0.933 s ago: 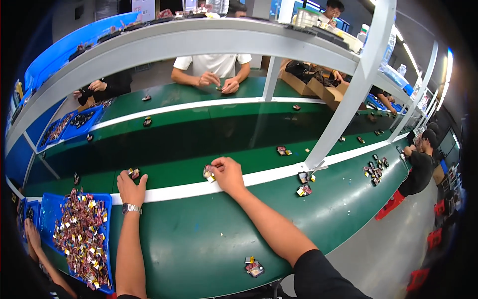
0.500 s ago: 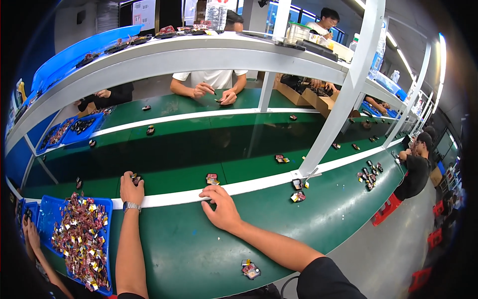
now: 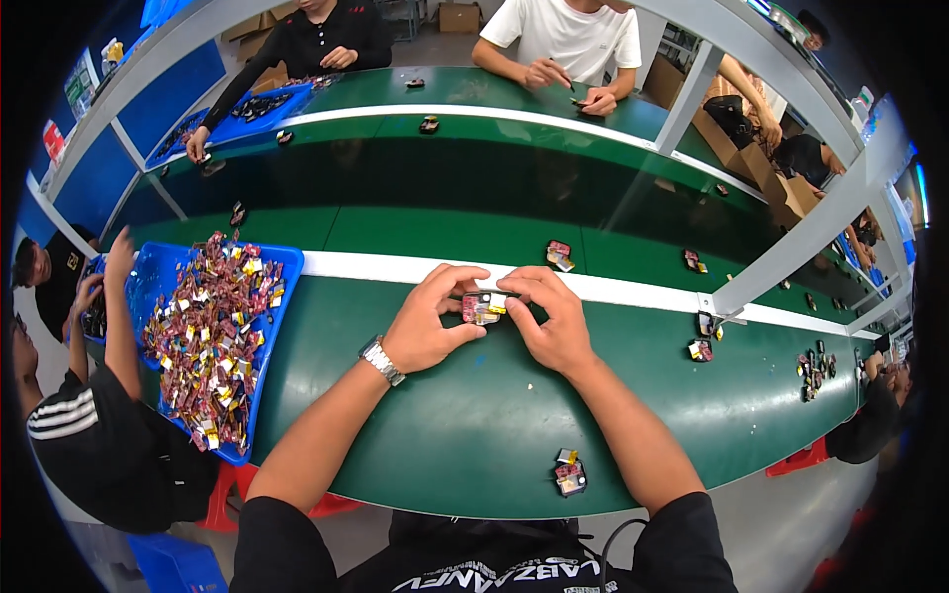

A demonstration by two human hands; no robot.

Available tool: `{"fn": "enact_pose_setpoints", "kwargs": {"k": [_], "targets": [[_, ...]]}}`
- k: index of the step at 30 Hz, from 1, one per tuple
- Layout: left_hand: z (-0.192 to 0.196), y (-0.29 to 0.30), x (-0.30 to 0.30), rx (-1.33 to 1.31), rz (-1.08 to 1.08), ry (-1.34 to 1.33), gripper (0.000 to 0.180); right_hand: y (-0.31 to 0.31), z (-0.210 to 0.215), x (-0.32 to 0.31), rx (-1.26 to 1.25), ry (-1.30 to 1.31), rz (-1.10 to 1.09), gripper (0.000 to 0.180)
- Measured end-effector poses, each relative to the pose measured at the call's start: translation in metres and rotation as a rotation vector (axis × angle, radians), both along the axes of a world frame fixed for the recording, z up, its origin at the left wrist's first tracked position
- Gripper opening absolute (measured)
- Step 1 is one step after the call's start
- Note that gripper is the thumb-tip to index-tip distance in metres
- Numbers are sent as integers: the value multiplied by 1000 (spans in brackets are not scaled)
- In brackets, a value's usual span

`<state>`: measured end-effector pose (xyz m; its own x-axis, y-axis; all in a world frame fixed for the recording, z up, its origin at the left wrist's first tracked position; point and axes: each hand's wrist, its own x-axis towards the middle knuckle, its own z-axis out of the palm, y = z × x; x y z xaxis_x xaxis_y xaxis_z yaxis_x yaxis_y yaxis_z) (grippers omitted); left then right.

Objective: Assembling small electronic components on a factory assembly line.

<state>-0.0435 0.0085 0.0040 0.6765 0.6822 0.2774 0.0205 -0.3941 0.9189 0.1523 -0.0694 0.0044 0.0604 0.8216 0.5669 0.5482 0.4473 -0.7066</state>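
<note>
Between my two hands, just on the near side of the white rail (image 3: pixel 366 267), is a small black casing with a red circuit board and a white-and-yellow part (image 3: pixel 482 308). My left hand (image 3: pixel 430 321), with a metal watch on its wrist, grips its left side with thumb and fingers. My right hand (image 3: pixel 554 321) holds the right side, its fingertips at the upper edge. A similar casing with a board (image 3: pixel 570 474) lies on the green bench nearer my body. Another such unit (image 3: pixel 560 255) sits on the green belt just beyond the rail.
To the left stands a blue tray (image 3: pixel 158 272) heaped with red circuit boards (image 3: pixel 213 346). A grey post (image 3: pixel 791 252) rises at right, near more units (image 3: pixel 700 349) and a cluster (image 3: pixel 816 371). Co-workers sit across the belt, at left and at far right.
My left hand has come back from the belt, bringing the casing to the near side of the rail. My right hand has closed on it too. The view has tilted down and turned.
</note>
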Motion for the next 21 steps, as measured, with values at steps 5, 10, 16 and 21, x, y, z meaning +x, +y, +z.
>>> {"fn": "enact_pose_setpoints", "kwargs": {"k": [5,10,16,21], "targets": [[-6,3,0,-392,-187,-200,71,-2,0,-2,-14,-25,29,22],[-13,8,-1,-581,-202,-339,68,0,5,-12,25,8,30,31],[-14,7,1,-728,-269,-397,53,1,-2,-11,90,-192,7,39],[-18,6,3,-730,-269,-295,43,1,0,-5,76,-338,0,24]]}}
